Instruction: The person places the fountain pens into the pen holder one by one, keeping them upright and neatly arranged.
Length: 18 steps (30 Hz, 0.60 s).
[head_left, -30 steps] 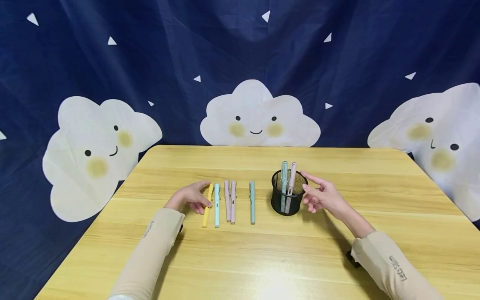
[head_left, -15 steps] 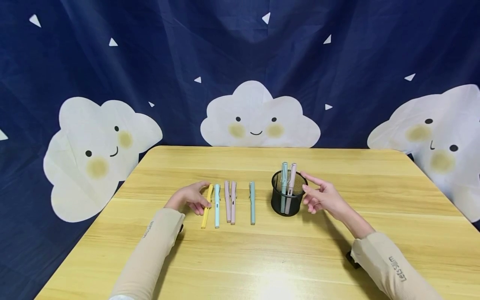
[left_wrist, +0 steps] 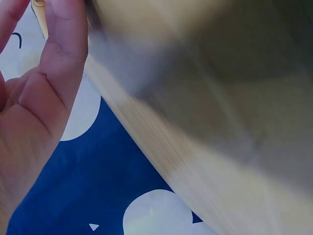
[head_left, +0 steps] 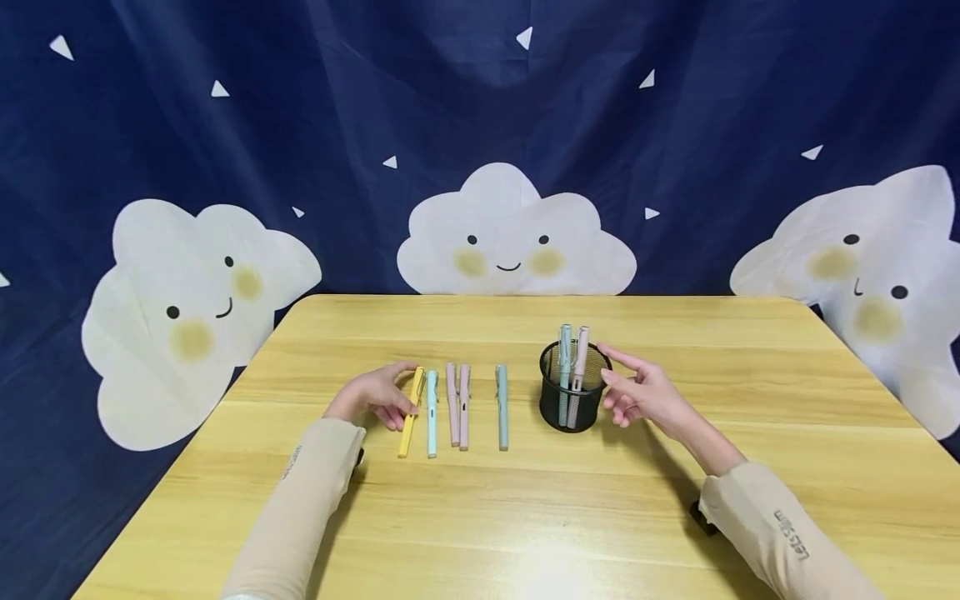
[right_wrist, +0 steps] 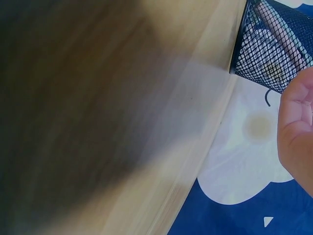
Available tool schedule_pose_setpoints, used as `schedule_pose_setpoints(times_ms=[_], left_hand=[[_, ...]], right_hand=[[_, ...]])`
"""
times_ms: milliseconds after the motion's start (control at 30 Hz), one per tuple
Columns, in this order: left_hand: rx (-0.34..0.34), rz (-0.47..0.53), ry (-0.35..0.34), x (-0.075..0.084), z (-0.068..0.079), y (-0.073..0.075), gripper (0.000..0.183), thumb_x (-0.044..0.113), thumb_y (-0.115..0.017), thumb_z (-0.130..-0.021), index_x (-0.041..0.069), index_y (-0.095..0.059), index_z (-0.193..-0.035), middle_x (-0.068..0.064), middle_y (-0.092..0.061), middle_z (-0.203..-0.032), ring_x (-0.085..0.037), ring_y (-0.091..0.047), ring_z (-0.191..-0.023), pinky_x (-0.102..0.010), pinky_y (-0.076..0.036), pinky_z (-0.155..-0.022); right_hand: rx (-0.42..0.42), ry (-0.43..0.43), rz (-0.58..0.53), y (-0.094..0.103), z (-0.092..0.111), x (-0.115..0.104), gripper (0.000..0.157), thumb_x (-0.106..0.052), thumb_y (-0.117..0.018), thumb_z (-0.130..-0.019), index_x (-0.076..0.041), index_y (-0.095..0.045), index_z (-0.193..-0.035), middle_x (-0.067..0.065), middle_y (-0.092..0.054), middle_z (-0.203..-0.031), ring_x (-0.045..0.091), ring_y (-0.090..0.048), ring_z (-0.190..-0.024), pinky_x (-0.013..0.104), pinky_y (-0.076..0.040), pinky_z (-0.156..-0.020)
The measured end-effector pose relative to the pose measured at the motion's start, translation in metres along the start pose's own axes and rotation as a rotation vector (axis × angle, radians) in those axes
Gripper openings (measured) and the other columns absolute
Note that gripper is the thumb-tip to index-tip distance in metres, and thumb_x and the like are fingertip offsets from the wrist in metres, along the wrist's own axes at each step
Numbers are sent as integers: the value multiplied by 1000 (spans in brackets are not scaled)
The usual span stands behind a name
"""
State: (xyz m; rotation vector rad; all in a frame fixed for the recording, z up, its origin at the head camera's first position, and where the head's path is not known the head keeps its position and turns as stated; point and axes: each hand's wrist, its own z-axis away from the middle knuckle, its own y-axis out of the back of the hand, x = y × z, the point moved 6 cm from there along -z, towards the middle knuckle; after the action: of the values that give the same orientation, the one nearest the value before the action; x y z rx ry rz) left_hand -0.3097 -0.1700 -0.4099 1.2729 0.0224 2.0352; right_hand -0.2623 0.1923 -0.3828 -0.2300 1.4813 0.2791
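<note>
My left hand (head_left: pixel 378 395) is at the left end of a row of pens, with its thumb and index finger pinching a yellow pen (head_left: pixel 407 435) that lies slightly slanted on the table. Just right of it lies a light blue pen (head_left: pixel 432 425). My right hand (head_left: pixel 651 402) holds the right side of a black mesh pen holder (head_left: pixel 552 410), index finger at the rim and thumb lower. Inside the holder stand a teal pen (head_left: pixel 565 358) and a pale lilac pen (head_left: pixel 581 354). The right wrist view shows the holder's mesh (right_wrist: pixel 266 54) beside the curled fingers.
Two lilac pens (head_left: pixel 464 417) lie side by side right of the light blue one. A teal pen (head_left: pixel 502 417) lies between them and the holder. Behind the wooden table (head_left: pixel 480 517) hangs a dark blue cloth (head_left: pixel 352 108) with smiling clouds.
The near end of the yellow pen has swung slightly left under my left hand. The right hand and pen holder stay in place; the head view has shifted a little.
</note>
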Motion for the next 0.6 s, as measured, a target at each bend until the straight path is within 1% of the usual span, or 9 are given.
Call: schedule_pose_setpoints(times_ms=[267,467,600], left_hand=[[11,20,-19,0,0,2,87,-7,-64,-76,11,-10,-142,-17,-58,-64,-19,-57,-46,-32,-52,-49],[-5,30,-28,3,0,2,87,-8,-63,-76,13,-10,-143,-16,-59,-65,-18,-57,-46,-33,-52,-49],[-4,32,-35,5,0,2,88,-8,-63,-75,13,-11,-143,-16,-59,-64,-18,-57,-45,-32,-52,-48]], right_hand=[[-3,-4,-1,-1,0,0,62,-23,-51,-91,-11,-19,-143,21,-61,-69,15,-55,-47,27,-49,-45],[-2,-6,-6,0,0,1,62,-23,-51,-91,-11,-19,-143,20,-61,-69,15,-55,-47,27,-49,-45],[0,-5,-13,0,0,1,62,-23,-51,-91,-11,-19,-143,20,-61,-68,15,-55,-46,27,-49,-44]])
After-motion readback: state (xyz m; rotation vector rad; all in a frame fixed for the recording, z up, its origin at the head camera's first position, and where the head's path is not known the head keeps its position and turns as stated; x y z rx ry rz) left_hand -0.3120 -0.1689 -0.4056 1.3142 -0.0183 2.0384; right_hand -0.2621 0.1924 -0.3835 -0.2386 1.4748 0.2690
